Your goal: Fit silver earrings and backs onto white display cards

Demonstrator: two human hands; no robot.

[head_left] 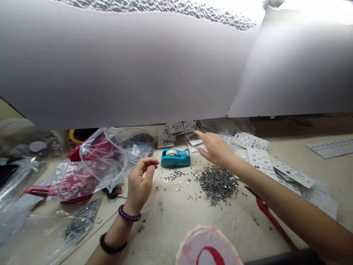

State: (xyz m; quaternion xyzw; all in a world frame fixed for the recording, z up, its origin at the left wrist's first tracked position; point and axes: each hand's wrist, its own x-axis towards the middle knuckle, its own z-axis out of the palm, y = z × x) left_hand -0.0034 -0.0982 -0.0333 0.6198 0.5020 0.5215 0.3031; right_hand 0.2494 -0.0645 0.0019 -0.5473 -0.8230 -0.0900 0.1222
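Observation:
My left hand (pixel 141 182) is held over the table, left of a blue tape dispenser (pixel 176 159). Its fingers curl towards the thumb in a pinch, and whatever may be at the tips is too small to make out. Beyond the dispenser, my right hand (pixel 216 149) reaches over white printed cards (pixel 194 139), fingers stretched out and thumb apart, with nothing visible in it. Below its wrist lies a heap of small metal pieces (pixel 219 184). A looser scatter of small metal parts (pixel 174 175) is spread in front of the dispenser.
Clear plastic bags (pixel 107 162) and a red scoop (pixel 41 190) crowd the left side. More printed cards (pixel 260 158) lie under and beyond my right forearm, near a red-handled tool (pixel 275 222). A white panel (pixel 124 73) hangs low across the back; a ruler-like strip (pixel 331 148) lies far right.

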